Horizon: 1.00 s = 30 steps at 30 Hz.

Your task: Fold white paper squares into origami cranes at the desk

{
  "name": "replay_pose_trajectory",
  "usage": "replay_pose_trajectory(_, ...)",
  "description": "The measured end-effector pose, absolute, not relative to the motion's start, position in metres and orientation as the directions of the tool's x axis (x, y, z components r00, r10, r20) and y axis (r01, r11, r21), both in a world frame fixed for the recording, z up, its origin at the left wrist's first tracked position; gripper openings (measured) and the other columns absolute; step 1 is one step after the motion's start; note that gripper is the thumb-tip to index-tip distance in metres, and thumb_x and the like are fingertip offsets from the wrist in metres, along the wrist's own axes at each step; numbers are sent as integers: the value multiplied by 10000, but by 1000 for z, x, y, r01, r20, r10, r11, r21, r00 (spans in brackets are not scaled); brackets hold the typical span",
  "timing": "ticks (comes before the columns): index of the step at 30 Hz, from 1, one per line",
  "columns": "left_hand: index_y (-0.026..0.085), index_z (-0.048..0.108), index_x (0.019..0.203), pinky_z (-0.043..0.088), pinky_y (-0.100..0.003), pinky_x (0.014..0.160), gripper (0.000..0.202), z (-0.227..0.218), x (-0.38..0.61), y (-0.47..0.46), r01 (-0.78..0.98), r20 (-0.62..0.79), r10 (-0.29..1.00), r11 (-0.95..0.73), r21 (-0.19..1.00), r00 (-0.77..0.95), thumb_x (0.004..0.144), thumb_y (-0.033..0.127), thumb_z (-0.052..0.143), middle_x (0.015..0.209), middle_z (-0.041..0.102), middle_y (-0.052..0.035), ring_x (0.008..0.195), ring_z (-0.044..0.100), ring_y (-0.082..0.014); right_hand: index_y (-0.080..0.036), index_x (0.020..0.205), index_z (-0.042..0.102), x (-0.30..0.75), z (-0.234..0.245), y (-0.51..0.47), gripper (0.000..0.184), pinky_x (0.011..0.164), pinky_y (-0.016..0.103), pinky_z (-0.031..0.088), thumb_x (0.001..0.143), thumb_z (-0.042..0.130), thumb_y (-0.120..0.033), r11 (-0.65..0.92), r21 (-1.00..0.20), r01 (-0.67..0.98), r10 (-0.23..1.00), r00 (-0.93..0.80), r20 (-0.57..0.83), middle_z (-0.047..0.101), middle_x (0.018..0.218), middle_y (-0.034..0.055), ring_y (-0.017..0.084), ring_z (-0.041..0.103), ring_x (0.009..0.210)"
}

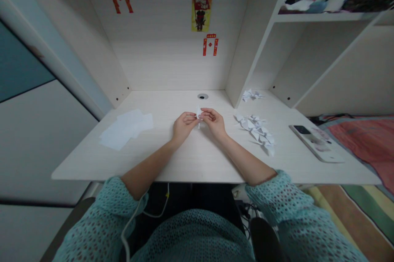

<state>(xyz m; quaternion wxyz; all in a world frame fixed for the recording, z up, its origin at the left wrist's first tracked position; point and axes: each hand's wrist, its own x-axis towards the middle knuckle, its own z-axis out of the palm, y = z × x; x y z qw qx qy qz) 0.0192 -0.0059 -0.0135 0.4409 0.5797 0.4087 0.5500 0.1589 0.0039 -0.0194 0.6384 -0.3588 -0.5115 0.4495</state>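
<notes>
Between my fingertips is a small piece of folded white paper [198, 112], held above the middle of the desk. My left hand [184, 126] pinches it from the left with thumb and fingers. From the other side, my right hand [214, 122] grips the same paper, thumb and index finger close together. Its exact folds are too small to make out. A spread of flat white paper sheets [127, 127] lies to the left of my left hand. Several folded white paper pieces [256, 129] are heaped in a row to the right of my right hand.
More folded paper [252, 95] lies at the back by the upright divider [249, 65]. A white phone-like device [315, 143] rests near the desk's right side. Bags fill a shelf [326, 17] at upper right. A white cable [125, 237] hangs by my left sleeve.
</notes>
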Motion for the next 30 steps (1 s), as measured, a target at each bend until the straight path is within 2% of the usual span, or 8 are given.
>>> replay_pose_trajectory(7, 167, 595, 836, 494, -265, 721, 313, -10, 17, -6, 43, 382, 924, -381, 923, -12, 644, 368, 737, 828, 653, -47, 755, 630, -139, -218, 1036, 639, 160, -22, 5, 476, 766, 301, 469, 588, 755, -329, 293, -911, -290, 954, 29, 297, 644, 769, -8, 127, 602, 710)
replay_pose_trajectory(15, 166, 611, 799, 500, -265, 717, 289, -10, 17, -7, 56, 360, 933, -360, 931, 4, 653, 390, 722, 823, 664, -43, 764, 642, -150, -210, 845, 689, 159, -29, 12, 320, 805, 326, 458, 553, 778, -304, 206, -903, -377, 976, 9, 219, 696, 806, 22, 151, 615, 752)
replay_pose_trajectory(22, 173, 617, 811, 518, -295, 769, 264, -12, 18, -8, 102, 427, 904, -425, 899, 4, 686, 390, 701, 834, 670, -45, 781, 648, -155, -227, 826, 655, 158, -30, 11, 313, 727, 280, 449, 549, 778, -303, 138, -896, -423, 978, -85, 191, 666, 757, -8, 124, 579, 686)
replay_pose_trajectory(30, 192, 664, 801, 508, -283, 749, 229, -8, 16, -10, 233, 495, 869, -479, 847, -14, 699, 396, 686, 846, 678, -37, 786, 634, -154, -232, 842, 618, 159, -25, 7, 324, 740, 273, 439, 563, 762, -310, 112, -905, -410, 970, -153, 190, 638, 768, -14, 130, 568, 722)
